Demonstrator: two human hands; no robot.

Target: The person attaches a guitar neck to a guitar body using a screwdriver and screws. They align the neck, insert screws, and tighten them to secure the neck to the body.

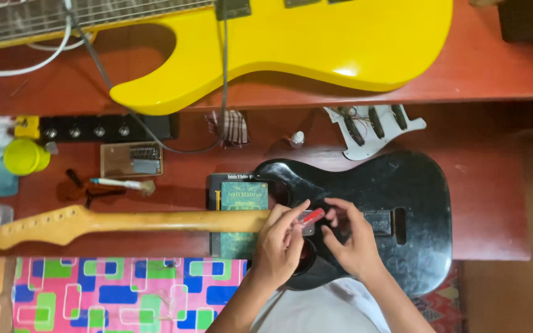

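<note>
Hands are meeting over the black guitar body (pixel 396 209), which is lying flat on the bench (pixel 495 203) with its neck (pixel 124 223) propped on green books (pixel 242 203), long axis running left to right, headstock pointing left. Left hand (pixel 279 246) and right hand (pixel 350 237) are together pinching a small red tool (pixel 313 216) at the neck joint.

Both forearms seen entering from bottom edge, bare, angled upward and inward toward each other. Left hand (pixel 279 243) held back-up, fingers extended forward, index and thumb pinched together at tips. Right hand (pixel 351 237) held close beside it, fingers curled inward, thumb pointed toward left hand. Fingertips of both hands brought nearly together. Wrists kept fairly straight, well apart.
</note>
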